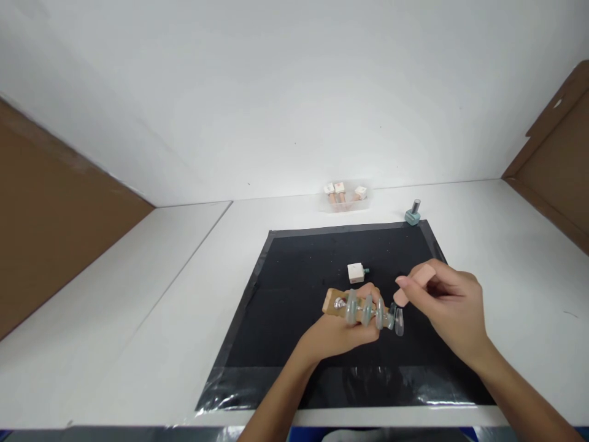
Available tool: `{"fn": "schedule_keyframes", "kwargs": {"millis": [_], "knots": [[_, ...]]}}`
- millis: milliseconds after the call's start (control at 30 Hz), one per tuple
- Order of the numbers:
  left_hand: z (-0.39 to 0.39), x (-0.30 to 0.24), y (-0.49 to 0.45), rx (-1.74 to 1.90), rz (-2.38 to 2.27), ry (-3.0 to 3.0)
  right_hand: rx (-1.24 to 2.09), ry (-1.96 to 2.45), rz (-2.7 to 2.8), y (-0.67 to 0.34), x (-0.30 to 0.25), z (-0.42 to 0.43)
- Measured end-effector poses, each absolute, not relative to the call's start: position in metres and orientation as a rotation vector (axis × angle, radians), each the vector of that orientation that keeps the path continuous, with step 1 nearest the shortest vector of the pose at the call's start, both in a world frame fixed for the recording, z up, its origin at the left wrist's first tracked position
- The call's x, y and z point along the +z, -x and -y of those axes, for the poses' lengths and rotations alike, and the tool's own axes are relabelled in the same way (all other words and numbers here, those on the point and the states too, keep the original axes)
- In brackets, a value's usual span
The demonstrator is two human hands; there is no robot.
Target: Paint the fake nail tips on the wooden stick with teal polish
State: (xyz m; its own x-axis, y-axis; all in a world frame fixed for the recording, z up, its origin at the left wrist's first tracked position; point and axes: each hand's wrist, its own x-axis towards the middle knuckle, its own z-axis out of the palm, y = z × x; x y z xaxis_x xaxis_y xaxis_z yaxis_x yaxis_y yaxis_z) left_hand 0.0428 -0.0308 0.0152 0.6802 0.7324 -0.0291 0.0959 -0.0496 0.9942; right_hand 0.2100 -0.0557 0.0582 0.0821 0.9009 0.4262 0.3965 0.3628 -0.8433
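My left hand (343,334) is wrapped round a wooden nail display stick (330,302) held over the black mat. Along it sit several false nails (367,310), grey-green and glossy, with silvery bits between them. At its right end is a clear false nail (399,322). My right hand (453,304) pinches a peach nail polish cap (416,283), its lower end close to the clear nail. Whether its brush touches a nail I cannot tell. Beyond my left hand, a white square polish bottle (356,272) with a green-smeared neck rests on the mat.
A black mat (294,270) covers the middle of the white table (193,294). At the back, a clear tray (352,205) holds several white bottles with peach caps (339,188). A teal bottle (413,216) with a silver cap stands by the mat's far right corner. Brown cardboard panels (55,215) flank both sides.
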Motion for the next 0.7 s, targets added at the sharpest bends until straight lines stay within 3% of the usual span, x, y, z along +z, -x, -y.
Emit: {"fn": "schedule_keyframes", "kwargs": {"millis": [133, 300, 700], "knots": [[0.0328, 0.0152, -0.0423, 0.632, -0.658, -1.491, 0.499, 1.192, 1.387, -0.2125, 0.0588, 0.0561], [0.0330, 0.0138, -0.0431, 0.755, -0.525, -1.441, 0.638, 1.001, 1.442, -0.2112, 0.0627, 0.0597], [0.0338, 0.0108, -0.0507, 0.710, -0.267, -0.979, 0.722, 0.986, 1.177, -0.2124, 0.0578, 0.0605]]}}
